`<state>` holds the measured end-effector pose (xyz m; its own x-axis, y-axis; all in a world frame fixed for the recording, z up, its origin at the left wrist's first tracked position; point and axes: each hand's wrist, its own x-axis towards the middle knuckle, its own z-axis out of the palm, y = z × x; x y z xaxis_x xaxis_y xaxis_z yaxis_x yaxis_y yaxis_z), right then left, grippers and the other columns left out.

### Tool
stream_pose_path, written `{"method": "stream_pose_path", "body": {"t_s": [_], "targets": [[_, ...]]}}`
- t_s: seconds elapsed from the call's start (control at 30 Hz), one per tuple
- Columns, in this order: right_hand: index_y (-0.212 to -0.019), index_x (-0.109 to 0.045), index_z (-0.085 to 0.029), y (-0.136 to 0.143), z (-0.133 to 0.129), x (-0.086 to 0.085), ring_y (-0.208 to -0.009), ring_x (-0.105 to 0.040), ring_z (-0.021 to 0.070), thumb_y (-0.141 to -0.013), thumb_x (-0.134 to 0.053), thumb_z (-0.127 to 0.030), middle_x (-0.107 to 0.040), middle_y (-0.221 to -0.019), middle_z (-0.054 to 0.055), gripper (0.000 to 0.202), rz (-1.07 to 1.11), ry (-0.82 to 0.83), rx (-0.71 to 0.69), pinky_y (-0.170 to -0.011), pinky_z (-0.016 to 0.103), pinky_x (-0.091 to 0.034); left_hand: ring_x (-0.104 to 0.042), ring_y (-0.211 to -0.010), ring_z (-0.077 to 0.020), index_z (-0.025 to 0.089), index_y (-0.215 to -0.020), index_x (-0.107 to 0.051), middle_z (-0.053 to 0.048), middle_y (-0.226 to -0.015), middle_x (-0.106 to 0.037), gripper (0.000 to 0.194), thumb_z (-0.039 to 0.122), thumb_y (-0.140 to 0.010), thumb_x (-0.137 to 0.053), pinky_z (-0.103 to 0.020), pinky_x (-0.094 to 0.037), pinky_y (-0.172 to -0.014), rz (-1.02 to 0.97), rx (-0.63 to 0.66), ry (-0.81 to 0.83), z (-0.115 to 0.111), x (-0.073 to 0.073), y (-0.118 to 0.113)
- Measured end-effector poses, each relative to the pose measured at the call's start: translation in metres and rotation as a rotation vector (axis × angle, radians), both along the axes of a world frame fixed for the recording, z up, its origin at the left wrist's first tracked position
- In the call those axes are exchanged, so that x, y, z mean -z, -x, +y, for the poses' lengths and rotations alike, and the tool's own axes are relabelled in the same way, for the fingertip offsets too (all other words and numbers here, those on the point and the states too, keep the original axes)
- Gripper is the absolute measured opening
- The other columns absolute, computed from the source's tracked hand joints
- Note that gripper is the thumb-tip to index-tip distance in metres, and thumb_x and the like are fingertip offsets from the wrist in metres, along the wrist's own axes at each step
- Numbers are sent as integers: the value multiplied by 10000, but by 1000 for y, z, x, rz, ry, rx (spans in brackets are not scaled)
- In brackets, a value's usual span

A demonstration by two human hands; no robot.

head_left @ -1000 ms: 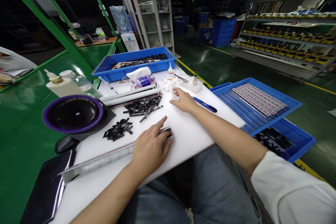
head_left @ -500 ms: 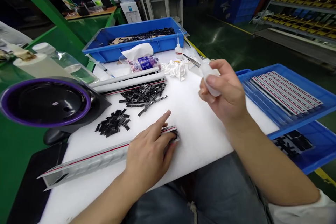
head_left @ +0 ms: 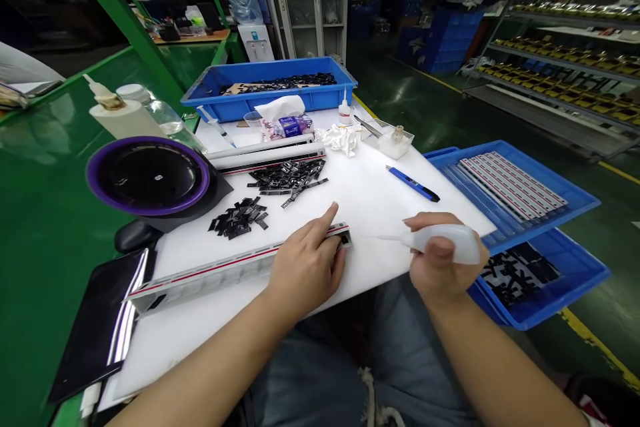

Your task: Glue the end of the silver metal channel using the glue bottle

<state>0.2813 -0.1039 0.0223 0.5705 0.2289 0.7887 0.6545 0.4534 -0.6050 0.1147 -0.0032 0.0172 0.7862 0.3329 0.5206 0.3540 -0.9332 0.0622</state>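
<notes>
A long pale channel strip (head_left: 220, 271) with a red line along it lies across the white work board (head_left: 380, 207). Over its right end is my left hand (head_left: 307, 260), gripping it with the index finger stretched out. My right hand (head_left: 440, 267) is wrapped round a translucent squeeze bottle (head_left: 447, 242) with a thin needle tip. The bottle lies level, its tip pointing left at the strip's right end, a short gap away. Beyond the strip are two piles of small black pieces, the nearer pile (head_left: 237, 218) and the farther pile (head_left: 287, 177).
A blue utility knife (head_left: 413, 183) lies right of centre. Behind are crumpled tissue (head_left: 343, 139), a tissue pack (head_left: 287, 125), a small bottle (head_left: 345, 110) and a blue bin (head_left: 270, 90). A purple-rimmed round device (head_left: 150, 177) stands left; a blue tray (head_left: 540, 213) holds strips at right.
My right hand has come down with the squeeze bottle and turned its tip to the left, uncovering the utility knife and a small clear dish. My left hand stays on the strip's end.
</notes>
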Motion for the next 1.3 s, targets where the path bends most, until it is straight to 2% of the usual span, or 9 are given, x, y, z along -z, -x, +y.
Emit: {"method": "stream_pose_path", "body": {"t_s": [0.13,0.3,0.47,0.97,1.17,1.3], "targets": [[-796,-672,-185,5,3,1,-563,-629,151,-931,-592,-385,-685,-663,27,255,-333,68,77,-501,286,-478,-698,-967,-278,127,-791,-722,-195,-1397,-589,181,230,-876,-600,-408,-610,-825,-53,2,-53,0,5,1],[-801,-636,-183,12,14,-1,-572,-653,156,-924,-586,-294,-697,-666,25,173,-493,168,55,-540,282,-504,-717,-955,-279,137,-791,-717,-165,-1249,-696,153,244,-854,-628,-414,-620,-837,-77,-3,4,5,6,1],[-753,-609,-180,16,26,2,-546,-636,146,-917,-581,-243,-677,-626,18,178,-515,164,69,-533,270,-488,-733,-932,-279,175,-670,-634,-134,-1215,-716,174,247,-827,-653,-406,-631,-770,-109,-24,60,5,7,2],[-756,-596,-194,15,33,11,-544,-633,144,-923,-572,-239,-669,-628,12,174,-503,207,114,-520,268,-468,-722,-933,-252,208,-783,-516,-110,-1190,-703,123,228,-822,-630,-355,-588,-709,-79,-46,147,3,0,1],[-757,-588,-213,14,32,15,-555,-635,159,-929,-568,-274,-669,-634,15,184,-559,202,138,-519,291,-475,-700,-764,-233,220,-899,-475,-50,-883,-715,211,302,-815,-649,-324,-504,-598,-24,-145,151,1,4,0],[-739,-588,-202,16,33,13,-545,-629,150,-936,-567,-280,-664,-623,14,212,-549,215,135,-516,281,-465,-683,-727,-229,220,-963,-457,-23,-831,-683,277,292,-804,-671,-321,-473,-586,-31,-157,147,0,4,0]]}}
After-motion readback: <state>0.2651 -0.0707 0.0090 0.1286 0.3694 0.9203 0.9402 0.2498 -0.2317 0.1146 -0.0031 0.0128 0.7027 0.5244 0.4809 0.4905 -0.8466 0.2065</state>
